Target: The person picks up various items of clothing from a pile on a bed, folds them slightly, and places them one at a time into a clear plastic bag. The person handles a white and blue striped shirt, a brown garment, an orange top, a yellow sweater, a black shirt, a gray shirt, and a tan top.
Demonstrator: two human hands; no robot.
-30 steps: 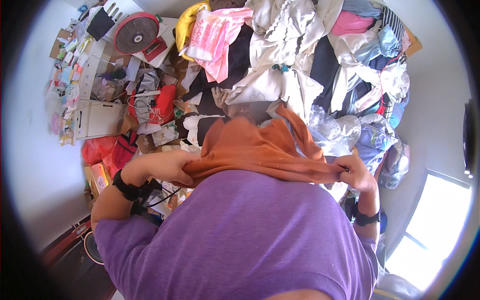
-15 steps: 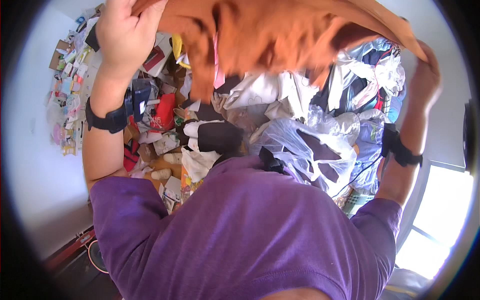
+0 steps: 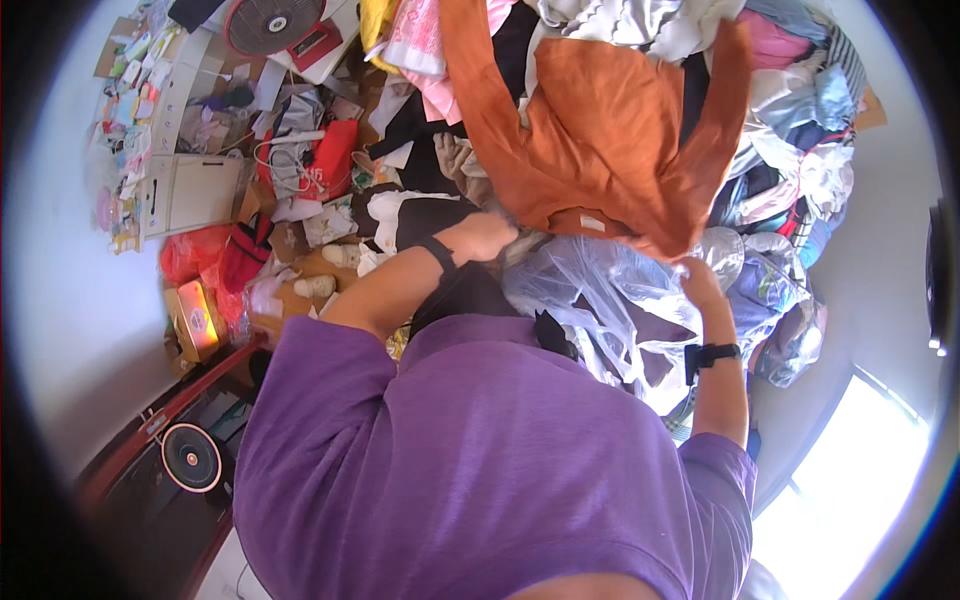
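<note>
A rust-orange long-sleeved top lies spread over a heap of clothes, its neckline with a small pale label towards me and both sleeves stretching away. My left hand is closed at the top's left shoulder; its fingertips are slightly blurred. My right hand pinches the right shoulder edge. Just below the neckline, a clear plastic bag with dark and white contents lies between my hands and my body. Dark and white cloth lies beside my left hand.
Piled clothes fill the far and right sides. To the left are a fan, a red bag, a white cabinet, shoes and an orange-yellow box. A bright window is at lower right.
Both hands have come down and towards me from high up, bringing the orange top with them. It hung raised and bunched before; now it lies spread on the heap.
</note>
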